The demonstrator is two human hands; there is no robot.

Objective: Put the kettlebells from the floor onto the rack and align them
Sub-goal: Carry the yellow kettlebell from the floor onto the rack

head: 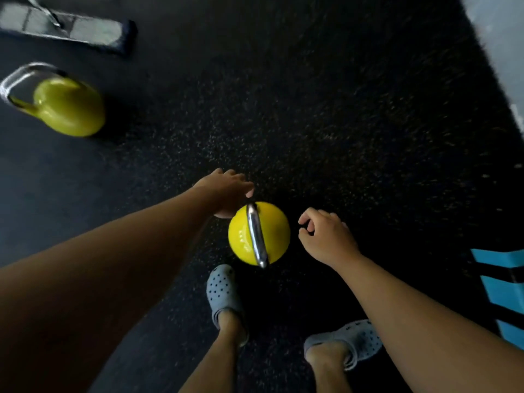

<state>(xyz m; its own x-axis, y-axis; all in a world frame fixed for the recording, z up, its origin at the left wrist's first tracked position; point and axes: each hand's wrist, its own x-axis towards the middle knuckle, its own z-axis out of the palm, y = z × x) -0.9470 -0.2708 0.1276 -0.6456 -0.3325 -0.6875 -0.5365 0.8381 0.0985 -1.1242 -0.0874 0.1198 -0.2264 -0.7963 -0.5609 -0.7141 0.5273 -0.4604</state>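
Observation:
A yellow kettlebell (272, 236) with a chrome handle stands upright on the black rubber floor, just ahead of my feet. My left hand (226, 194) reaches over its far left side, fingers spread, close to or touching the top end of the handle. My right hand (326, 236) hovers to the right of the ball with fingers loosely curled, holding nothing. A second yellow kettlebell (68, 106) lies tilted on the floor at the far left. No rack is in view.
My two feet in grey perforated clogs (224, 290) stand right behind the near kettlebell. A grey metal base of some equipment (71, 29) lies at the top left. A blue and black striped object (502, 290) sits at the right edge. A pale floor strip (499, 38) borders the top right.

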